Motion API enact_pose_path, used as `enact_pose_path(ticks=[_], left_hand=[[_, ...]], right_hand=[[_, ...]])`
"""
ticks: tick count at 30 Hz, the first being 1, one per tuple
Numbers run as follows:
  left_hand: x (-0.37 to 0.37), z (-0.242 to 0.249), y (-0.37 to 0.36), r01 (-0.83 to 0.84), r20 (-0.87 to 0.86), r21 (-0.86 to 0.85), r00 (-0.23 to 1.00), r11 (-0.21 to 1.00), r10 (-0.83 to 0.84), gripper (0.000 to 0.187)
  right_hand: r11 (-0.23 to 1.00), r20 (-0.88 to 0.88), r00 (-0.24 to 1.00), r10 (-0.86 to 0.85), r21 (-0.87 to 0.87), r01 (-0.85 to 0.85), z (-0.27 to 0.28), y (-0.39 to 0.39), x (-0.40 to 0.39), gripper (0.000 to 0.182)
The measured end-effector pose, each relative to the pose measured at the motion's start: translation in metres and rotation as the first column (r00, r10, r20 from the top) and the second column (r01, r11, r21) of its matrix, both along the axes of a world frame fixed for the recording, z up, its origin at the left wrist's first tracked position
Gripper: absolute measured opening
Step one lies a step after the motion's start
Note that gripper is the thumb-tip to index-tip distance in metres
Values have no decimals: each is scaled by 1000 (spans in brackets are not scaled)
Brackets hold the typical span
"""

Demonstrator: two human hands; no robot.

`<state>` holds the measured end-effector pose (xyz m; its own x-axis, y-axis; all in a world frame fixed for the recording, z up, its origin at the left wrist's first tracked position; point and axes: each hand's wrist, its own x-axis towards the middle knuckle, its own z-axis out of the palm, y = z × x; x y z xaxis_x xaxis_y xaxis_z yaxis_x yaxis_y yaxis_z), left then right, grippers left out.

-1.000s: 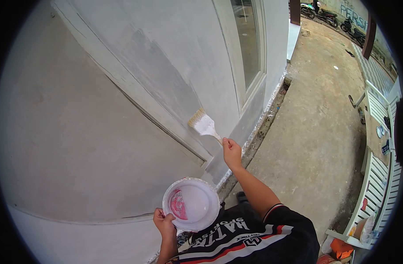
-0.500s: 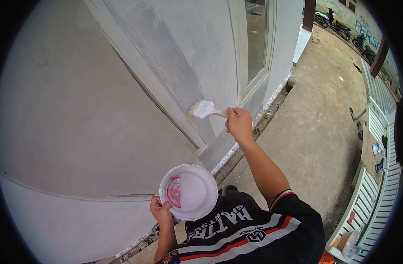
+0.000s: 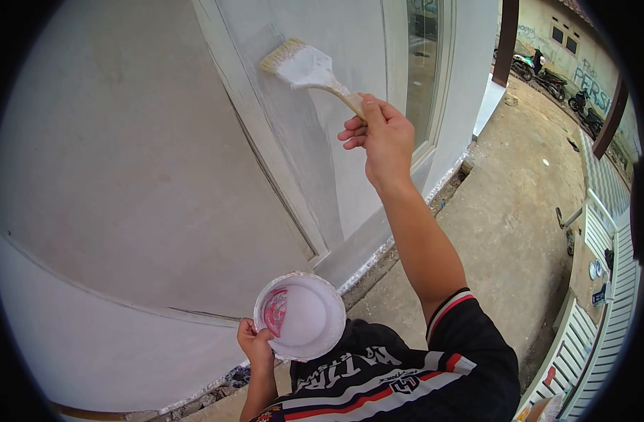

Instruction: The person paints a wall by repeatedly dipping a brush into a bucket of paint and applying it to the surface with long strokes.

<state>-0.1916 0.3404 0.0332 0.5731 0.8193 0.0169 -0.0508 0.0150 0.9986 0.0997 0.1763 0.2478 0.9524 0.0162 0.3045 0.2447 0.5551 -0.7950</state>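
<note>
My right hand (image 3: 389, 133) is closed on the handle of a wide paintbrush (image 3: 308, 69), whose head is coated in white paint. The pale bristles are at the upper part of the white and grey wall (image 3: 304, 151), left of the window. Whether they touch it I cannot tell. Low in the view, my left hand (image 3: 257, 342) grips the rim of a round white bucket (image 3: 336, 299), thumb over the edge. Inside the bucket is white paint, with a pink-red patch on its inner left side.
A window (image 3: 424, 63) is set in the wall at the upper middle. A concrete path (image 3: 501, 211) runs along the wall's base. White slatted railings (image 3: 614, 316) stand at the right, and motorbikes (image 3: 547, 77) are parked at the upper right.
My right hand has moved up with the brush, from low on the wall to higher beside the window. The bucket stays in my left hand, slightly lower in view.
</note>
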Motion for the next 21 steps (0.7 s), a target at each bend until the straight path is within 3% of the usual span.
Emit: enact_pose_path(ticks=[3, 6, 7, 10, 21], left_hand=[[-1, 3, 0, -6, 0, -21, 1000, 1000, 6, 23], [3, 13, 0, 19, -17, -56, 1000, 998, -20, 23], [3, 16, 0, 33, -28, -65, 999, 997, -35, 23], [2, 9, 3, 33, -49, -49, 998, 998, -35, 24], [10, -10, -1, 86, -183, -67, 978, 994, -97, 24]], right_hand=[[991, -39, 999, 4, -137, -9, -22, 7, 0, 32], [873, -45, 997, 61, -483, -75, -41, 9, -2, 33], [856, -82, 990, 115, -498, -141, -49, 10, -1, 35], [767, 153, 988, 33, -638, 73, -100, 14, 7, 35], [656, -109, 994, -12, -751, -75, -339, 2, 1, 32]])
